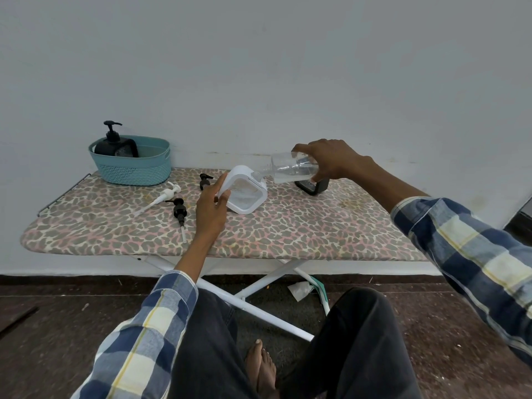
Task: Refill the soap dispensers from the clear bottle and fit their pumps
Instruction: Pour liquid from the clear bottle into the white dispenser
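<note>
My left hand (211, 207) grips the left side of a white square dispenser (244, 194), which stands tilted on the board. My right hand (328, 162) holds the clear bottle (290, 169) almost level, its neck at the dispenser's top opening. A white pump (162, 197) and two black pumps (180, 210) (205, 181) lie loose on the board to the left. A black dispenser (312, 185) sits behind the bottle, partly hidden. Another black dispenser (115, 145) with its pump fitted stands in the teal basket (135, 168).
The ironing board (316, 226) has a leopard-print cover and stands against a pale wall. Its white crossed legs (259, 283) and a scrap of plastic (299, 289) are on the dark floor by my knees and bare foot.
</note>
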A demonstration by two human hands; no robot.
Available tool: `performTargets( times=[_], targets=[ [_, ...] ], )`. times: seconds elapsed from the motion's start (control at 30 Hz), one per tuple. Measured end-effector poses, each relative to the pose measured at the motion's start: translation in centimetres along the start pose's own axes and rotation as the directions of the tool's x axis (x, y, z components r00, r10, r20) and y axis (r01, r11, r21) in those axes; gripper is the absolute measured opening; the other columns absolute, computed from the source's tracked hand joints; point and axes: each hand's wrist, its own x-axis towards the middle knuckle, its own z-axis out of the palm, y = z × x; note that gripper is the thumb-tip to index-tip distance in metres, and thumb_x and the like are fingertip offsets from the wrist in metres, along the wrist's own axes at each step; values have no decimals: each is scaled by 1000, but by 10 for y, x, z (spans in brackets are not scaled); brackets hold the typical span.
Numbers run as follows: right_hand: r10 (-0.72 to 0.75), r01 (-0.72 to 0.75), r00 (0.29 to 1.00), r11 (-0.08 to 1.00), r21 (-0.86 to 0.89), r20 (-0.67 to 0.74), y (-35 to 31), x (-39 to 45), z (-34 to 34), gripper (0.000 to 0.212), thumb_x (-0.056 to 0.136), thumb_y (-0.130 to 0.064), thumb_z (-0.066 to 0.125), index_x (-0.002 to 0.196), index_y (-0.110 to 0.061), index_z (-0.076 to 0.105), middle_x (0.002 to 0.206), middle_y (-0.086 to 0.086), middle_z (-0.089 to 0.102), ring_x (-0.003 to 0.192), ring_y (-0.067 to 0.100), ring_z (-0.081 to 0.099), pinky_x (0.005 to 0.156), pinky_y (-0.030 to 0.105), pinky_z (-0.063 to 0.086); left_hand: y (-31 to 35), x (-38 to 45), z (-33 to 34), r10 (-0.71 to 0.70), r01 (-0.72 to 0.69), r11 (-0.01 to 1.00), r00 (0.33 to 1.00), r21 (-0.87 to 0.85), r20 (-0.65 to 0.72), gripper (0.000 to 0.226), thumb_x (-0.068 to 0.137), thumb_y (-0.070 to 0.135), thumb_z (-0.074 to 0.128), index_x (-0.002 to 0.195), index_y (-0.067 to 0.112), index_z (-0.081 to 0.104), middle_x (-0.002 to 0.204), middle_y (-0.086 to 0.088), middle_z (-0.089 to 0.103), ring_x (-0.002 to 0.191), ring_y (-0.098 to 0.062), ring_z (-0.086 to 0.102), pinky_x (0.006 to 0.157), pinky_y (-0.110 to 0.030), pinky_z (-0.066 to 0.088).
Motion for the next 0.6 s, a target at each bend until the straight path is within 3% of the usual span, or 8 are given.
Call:
performTargets(
  times=[0.17,0.3,0.47,0.6],
  targets=[
    [24,-24,1000,999,37,-2,-2,-3,6,85,75,-28,91,147,-38,45,110,2,70,94,27,62,67,35,46,-1,1,0,-5,5,1000,1000,0,-4,44,112,28,53,157,25,53,143,-7,61,132,-24,58,107,-43,52],
    [61,-59,998,979,196,-5,-10,-12,22,89,73,-29,92,148,-36,44,127,2,69,105,29,64,75,38,52,1,1,-1,-33,33,999,999,-7,-29,44,112,28,54,156,25,54,146,-5,62,133,-23,59,107,-38,52],
    [83,-57,995,933,354,-59,-23,-18,52,90,74,-42,95,147,-35,43,133,3,64,112,30,64,78,38,50,0,2,-1,-133,130,990,990,-57,-55,45,110,26,56,154,35,56,146,2,63,128,-21,62,105,-49,58],
    [127,-65,989,842,536,-79,-32,-18,73,83,72,-47,94,138,-39,44,116,-1,67,103,25,68,81,51,61,4,3,-1,-169,167,985,983,-40,-69,46,110,18,55,154,31,54,149,0,61,130,-22,61,108,-50,56]
  ],
)
